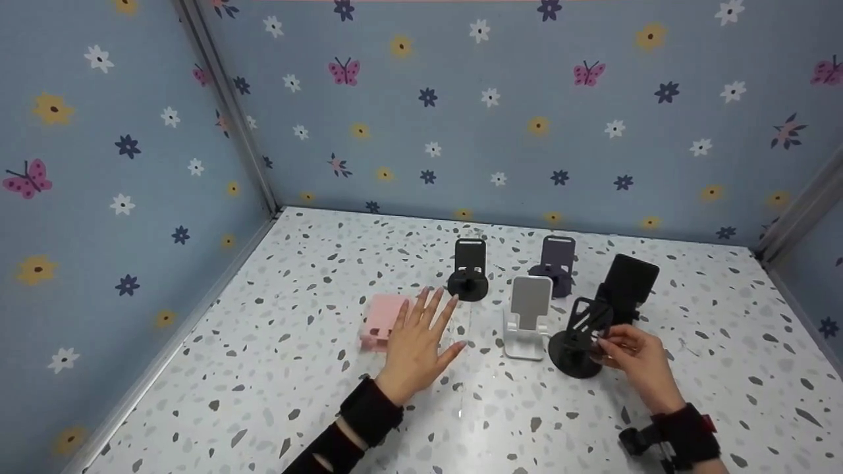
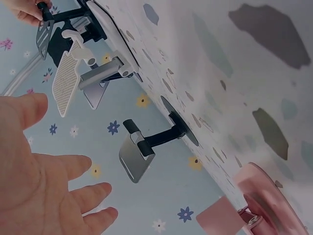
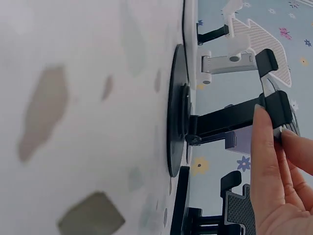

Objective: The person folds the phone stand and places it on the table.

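Note:
My right hand (image 1: pixel 635 359) pinches the edge of a black phone stand (image 3: pixel 225 117) between thumb and fingers. The stand's round base (image 1: pixel 574 355) sits on the table and its slotted cradle tilts up. My left hand (image 1: pixel 416 345) is spread over the table with straight fingers, holding nothing. It overlaps the right side of a pink phone stand (image 1: pixel 386 315) in the head view; in the left wrist view that pink stand (image 2: pixel 220 215) is apart from the fingers. A white phone stand (image 1: pixel 531 306) with a grey pad stands just left of the pinched one.
Behind them stand a black round-based phone stand (image 1: pixel 469 263) and a dark purple one (image 1: pixel 558 260). A larger black phone stand (image 1: pixel 629 283) is just beyond my right hand. The speckled white table (image 1: pixel 263 342) meets flowered blue walls (image 1: pixel 461 131) at the back and sides.

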A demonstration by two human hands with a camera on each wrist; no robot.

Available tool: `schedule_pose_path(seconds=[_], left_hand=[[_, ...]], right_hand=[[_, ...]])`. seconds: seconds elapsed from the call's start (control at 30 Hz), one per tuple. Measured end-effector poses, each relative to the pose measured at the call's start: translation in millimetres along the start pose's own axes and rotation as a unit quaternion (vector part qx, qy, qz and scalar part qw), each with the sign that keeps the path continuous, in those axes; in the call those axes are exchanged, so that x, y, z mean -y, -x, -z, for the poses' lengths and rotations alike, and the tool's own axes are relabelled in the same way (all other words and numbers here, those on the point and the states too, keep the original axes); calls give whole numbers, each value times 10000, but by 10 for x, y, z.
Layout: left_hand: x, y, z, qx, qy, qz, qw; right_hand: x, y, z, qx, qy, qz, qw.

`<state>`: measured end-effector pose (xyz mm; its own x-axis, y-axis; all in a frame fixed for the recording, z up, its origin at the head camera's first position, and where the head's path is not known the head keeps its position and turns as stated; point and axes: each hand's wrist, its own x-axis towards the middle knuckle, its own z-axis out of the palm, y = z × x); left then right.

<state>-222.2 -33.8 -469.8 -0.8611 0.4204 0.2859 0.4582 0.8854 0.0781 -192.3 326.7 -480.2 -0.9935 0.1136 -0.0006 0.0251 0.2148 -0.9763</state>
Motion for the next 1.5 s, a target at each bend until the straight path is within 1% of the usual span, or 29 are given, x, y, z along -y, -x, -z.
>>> schedule_pose_path(seconds=[0.23,0.37,0.47,0.6,0.73,0.83,0.9,0.97,1.03,1.1,1.17,1.27,1.4,1.5], left_hand=[[6,-20,-13,-120,33,-4,9999],[16,-20,-30,-96,81,35,9999],[14,-18,-36,-6,142,79,9999],[7,-25,-35,102,228,131,9996],[4,-41,-38,185,200,154,9995],[-10,-63,-24,299,440,119,9985],[-23,-79,-8,323,841,83,9959],[-37,-96,8,248,1445,16,9892],[-54,-108,25,112,2064,-92,9784],[-77,-116,45,-2,2672,-243,9633],[-104,-123,60,-26,3105,-383,9498],[-146,-141,72,111,3456,-481,9371],[-194,-188,67,271,3765,-485,9247],[-234,-236,58,325,4078,-465,9113]], right_hand=[[73,49,41,170,-602,-94,9980],[160,99,79,166,-614,26,9980],[241,142,88,163,-567,172,9981],[324,186,58,154,-633,283,9975],[389,222,5,229,-725,429,9962],[437,244,-36,267,-759,589,9950],[463,252,-68,273,-767,672,9944],[485,253,-104,295,-757,727,9940],[499,252,-143,344,-775,766,9934],[508,252,-181,395,-803,814,9927],[517,252,-217,456,-839,880,9915],[539,247,-270,546,-924,1040,9888],[587,217,-347,756,-976,1305,9837],[620,196,-400,921,-1011,1474,9796]])
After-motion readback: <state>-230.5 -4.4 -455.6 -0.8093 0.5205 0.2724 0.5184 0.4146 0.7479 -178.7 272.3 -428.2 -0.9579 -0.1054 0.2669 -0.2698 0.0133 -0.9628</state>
